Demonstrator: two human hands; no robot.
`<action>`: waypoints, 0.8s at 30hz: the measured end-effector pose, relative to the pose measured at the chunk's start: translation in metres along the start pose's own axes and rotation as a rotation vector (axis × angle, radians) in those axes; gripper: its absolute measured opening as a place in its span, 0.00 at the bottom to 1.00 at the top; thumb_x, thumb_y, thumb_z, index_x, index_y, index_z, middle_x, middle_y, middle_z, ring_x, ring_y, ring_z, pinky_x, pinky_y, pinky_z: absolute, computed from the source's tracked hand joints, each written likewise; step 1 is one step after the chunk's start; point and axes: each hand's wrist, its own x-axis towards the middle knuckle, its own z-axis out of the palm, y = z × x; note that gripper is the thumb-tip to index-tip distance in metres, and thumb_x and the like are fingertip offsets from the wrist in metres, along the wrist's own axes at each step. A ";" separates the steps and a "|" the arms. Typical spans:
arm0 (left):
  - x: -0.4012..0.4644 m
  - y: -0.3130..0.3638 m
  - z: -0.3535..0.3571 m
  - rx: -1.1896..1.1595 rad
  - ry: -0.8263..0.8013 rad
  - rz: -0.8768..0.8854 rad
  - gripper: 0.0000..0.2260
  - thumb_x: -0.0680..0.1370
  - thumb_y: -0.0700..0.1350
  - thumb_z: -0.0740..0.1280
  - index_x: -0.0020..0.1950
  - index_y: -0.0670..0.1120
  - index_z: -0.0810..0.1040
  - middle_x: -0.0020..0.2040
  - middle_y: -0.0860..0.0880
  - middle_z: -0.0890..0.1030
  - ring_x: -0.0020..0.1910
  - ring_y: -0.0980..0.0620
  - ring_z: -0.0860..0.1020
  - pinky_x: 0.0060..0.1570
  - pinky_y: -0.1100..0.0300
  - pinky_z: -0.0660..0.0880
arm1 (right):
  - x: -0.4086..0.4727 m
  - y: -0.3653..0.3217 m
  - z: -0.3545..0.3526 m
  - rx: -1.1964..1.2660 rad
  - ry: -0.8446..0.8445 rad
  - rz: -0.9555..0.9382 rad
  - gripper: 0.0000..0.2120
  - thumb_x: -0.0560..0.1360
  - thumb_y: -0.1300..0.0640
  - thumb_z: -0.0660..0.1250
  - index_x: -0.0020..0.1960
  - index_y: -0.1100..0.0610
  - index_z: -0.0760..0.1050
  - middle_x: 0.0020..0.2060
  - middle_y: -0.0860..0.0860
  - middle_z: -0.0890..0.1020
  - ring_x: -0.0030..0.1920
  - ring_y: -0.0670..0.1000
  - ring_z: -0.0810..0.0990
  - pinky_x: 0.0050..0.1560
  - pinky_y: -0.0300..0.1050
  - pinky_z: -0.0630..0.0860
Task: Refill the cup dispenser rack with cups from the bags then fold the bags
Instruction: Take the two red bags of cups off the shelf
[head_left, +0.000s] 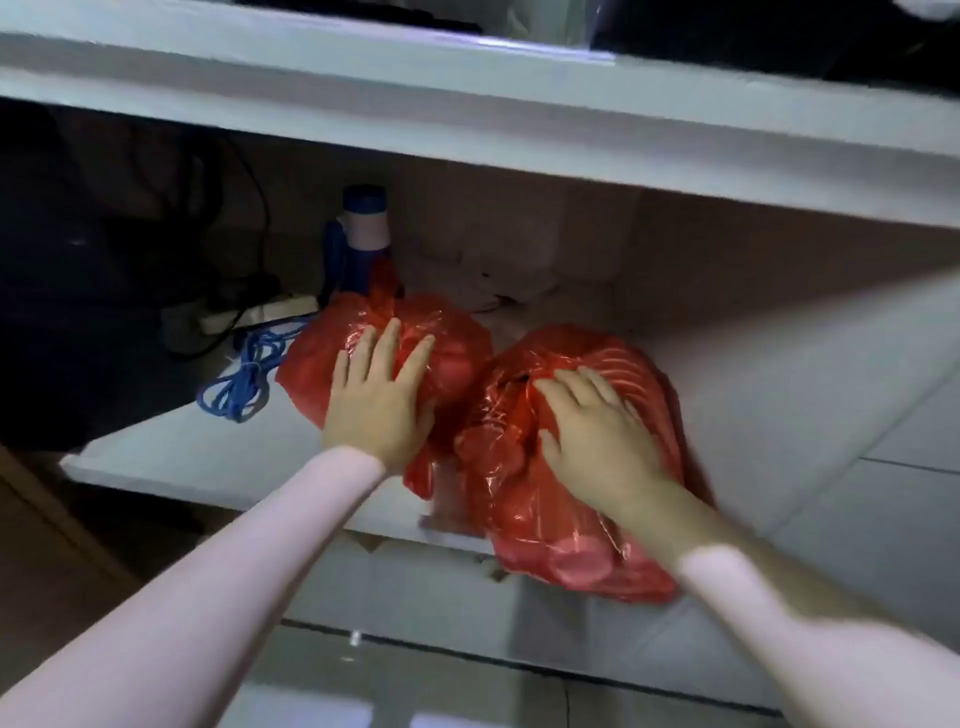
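Note:
Two red plastic bags lie on a low white shelf (218, 457) under a counter. The left bag (457, 343) sits further back, its knotted top pointing up. My left hand (379, 395) rests flat on it with fingers spread. The right bag (540, 499) hangs partly over the shelf's front edge, and round cup shapes show through its lower end. My right hand (597, 431) lies on top of this bag, fingers straight and spread. The picture is blurred around the right arm. No cup dispenser rack is in view.
A coiled blue rope (244, 379) lies left of the bags. Behind it are a white power strip (254, 314) with black cables and a blue and white object (363, 228). The counter slab (467, 119) overhangs the shelf. A tiled wall (831, 415) closes the right side.

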 end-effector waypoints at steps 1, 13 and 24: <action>0.010 -0.001 0.007 0.003 0.032 0.007 0.32 0.77 0.54 0.63 0.77 0.55 0.52 0.78 0.43 0.51 0.77 0.39 0.48 0.72 0.42 0.48 | 0.007 0.002 0.006 -0.025 0.007 -0.004 0.28 0.78 0.49 0.61 0.76 0.48 0.58 0.75 0.48 0.60 0.77 0.52 0.51 0.73 0.53 0.56; 0.010 -0.017 0.060 0.019 -0.244 -0.096 0.31 0.77 0.54 0.64 0.77 0.55 0.53 0.77 0.41 0.49 0.73 0.36 0.56 0.67 0.41 0.62 | 0.056 0.008 0.040 -0.318 -0.319 0.017 0.47 0.71 0.47 0.69 0.75 0.35 0.37 0.76 0.55 0.33 0.75 0.67 0.42 0.70 0.72 0.47; -0.054 0.024 0.030 0.074 -0.116 0.124 0.15 0.72 0.38 0.57 0.53 0.45 0.80 0.63 0.38 0.73 0.52 0.37 0.74 0.45 0.48 0.71 | 0.021 0.008 0.033 -0.414 -0.235 -0.060 0.29 0.73 0.54 0.67 0.71 0.45 0.62 0.65 0.57 0.68 0.65 0.59 0.68 0.65 0.58 0.60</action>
